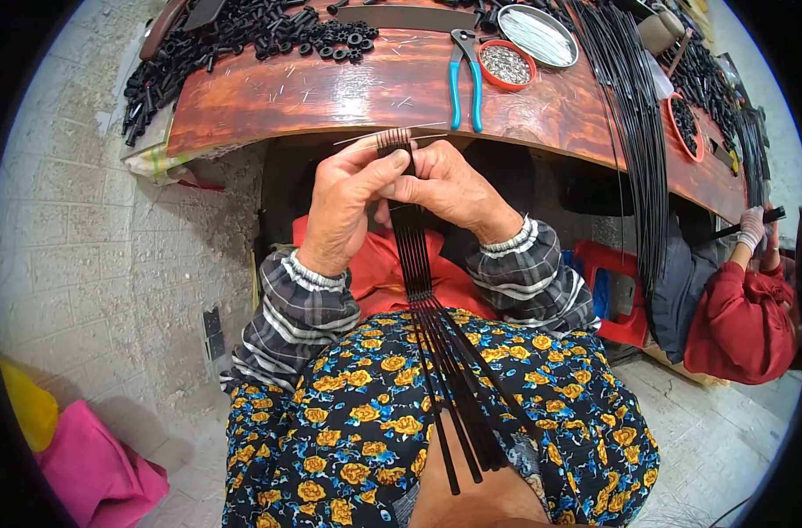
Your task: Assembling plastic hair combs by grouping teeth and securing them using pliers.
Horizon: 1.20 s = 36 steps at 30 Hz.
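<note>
The bundle of thin black rods (pixel 414 255), its upper end pinched by your bare left hand (pixel 352 189) and bare right hand (pixel 454 189), fanned down over your black, yellow-flowered cloth (pixel 330 414); thin silvery wires (pixel 354 139) seemed to cross its top, and beyond, blue-handled metal pliers (pixel 455 92) lay on the glossy red-brown wooden table (pixel 286 106)

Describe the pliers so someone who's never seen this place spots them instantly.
Find the glossy reddish-brown table across the top. On it, a round red dish holds small silvery bits. Just left of that dish lie the pliers, set apart from it by two long turquoise handles.
</note>
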Tool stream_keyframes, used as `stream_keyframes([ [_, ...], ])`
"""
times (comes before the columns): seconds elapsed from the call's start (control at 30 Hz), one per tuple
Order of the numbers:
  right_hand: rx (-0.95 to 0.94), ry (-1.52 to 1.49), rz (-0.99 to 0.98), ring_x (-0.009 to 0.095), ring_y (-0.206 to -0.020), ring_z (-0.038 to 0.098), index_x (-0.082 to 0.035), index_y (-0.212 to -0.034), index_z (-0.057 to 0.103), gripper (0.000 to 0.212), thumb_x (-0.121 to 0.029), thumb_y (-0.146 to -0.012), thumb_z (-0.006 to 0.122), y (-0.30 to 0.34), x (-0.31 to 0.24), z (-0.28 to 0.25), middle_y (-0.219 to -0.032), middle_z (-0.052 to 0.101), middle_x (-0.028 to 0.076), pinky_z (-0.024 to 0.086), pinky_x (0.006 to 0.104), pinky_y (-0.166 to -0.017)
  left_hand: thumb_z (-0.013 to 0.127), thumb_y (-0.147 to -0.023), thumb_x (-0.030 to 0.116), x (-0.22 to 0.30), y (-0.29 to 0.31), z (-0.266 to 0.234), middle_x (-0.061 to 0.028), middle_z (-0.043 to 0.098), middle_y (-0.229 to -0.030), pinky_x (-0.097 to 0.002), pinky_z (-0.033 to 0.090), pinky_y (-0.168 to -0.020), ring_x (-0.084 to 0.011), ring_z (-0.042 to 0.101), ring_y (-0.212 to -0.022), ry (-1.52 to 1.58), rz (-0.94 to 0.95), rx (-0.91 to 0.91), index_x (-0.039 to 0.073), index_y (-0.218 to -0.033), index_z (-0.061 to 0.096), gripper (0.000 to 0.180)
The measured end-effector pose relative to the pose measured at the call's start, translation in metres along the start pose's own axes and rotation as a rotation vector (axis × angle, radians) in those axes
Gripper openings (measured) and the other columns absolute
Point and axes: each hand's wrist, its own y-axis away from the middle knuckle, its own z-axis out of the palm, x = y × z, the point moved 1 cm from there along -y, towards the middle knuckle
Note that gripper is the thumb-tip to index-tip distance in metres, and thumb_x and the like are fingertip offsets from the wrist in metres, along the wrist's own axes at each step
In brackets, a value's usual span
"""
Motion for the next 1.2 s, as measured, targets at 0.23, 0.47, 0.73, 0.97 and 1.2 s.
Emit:
stream_keyframes([
  [0.23,0.025,0.11,0.106,0.007,-0.071,0.061,0.001,-0.093,0.069,0.027,-0.025,-0.09,0.065,-0.004,-0.001,0.006,-0.076,0.068,0.003,0.048,0.0218,-0.066,0.066,-0.085,0.006,0.001,0.014,-0.007,-0.0045,0.063,-0.079,-0.0235,0.044,-0.045,-0.0104,0.057,-0.057,0.118,0.138,0.154,-0.003,-0.1,0.064,0.017],
  [0.47,0.085,0.072,0.103,0.008,-0.067,0.061,0.002,-0.089,0.068,0.025,-0.023,-0.09,0.065,-0.002,-0.004,0.012,-0.075,0.068,0.004,0.05,0.0217,-0.062,0.064,-0.086,0.004,-0.003,0.015,-0.012,-0.005,0.064,-0.082,-0.0217,0.044,-0.05,-0.0095,0.058,-0.062,0.141,0.114,0.174,-0.003,-0.098,0.064,0.014],
  [0.73,0.104,0.035,0.063,0.009,-0.069,0.062,0.003,-0.092,0.067,0.021,-0.018,-0.091,0.063,-0.002,0.004,0.01,-0.077,0.067,0.004,0.05,0.0216,-0.064,0.061,-0.088,0.004,-0.008,0.013,-0.005,-0.0038,0.064,-0.082,-0.0194,0.039,-0.048,-0.0058,0.053,-0.058,0.055,0.177,0.213,-0.002,-0.1,0.063,0.014],
  [0.97,0.142,0.116,0.189,0.008,-0.069,0.06,0.002,-0.091,0.068,0.019,-0.016,-0.092,0.062,-0.005,0.011,0.0,-0.079,0.067,0.003,0.049,0.0213,-0.063,0.061,-0.089,0.005,-0.005,0.009,-0.003,-0.0043,0.065,-0.084,-0.0191,0.04,-0.05,-0.0055,0.054,-0.062,0.124,0.172,0.241,-0.002,-0.099,0.063,0.012],
  [1.2,0.081,0.061,0.072,0.01,-0.07,0.061,0.002,-0.097,0.064,0.017,-0.012,-0.091,0.058,-0.011,0.004,0.003,-0.081,0.067,0.004,0.05,0.0246,-0.064,0.059,-0.089,0.006,-0.008,0.011,-0.007,-0.0034,0.065,-0.085,-0.0195,0.044,-0.054,-0.0058,0.055,-0.062,0.047,0.155,0.273,-0.002,-0.1,0.064,0.013],
])
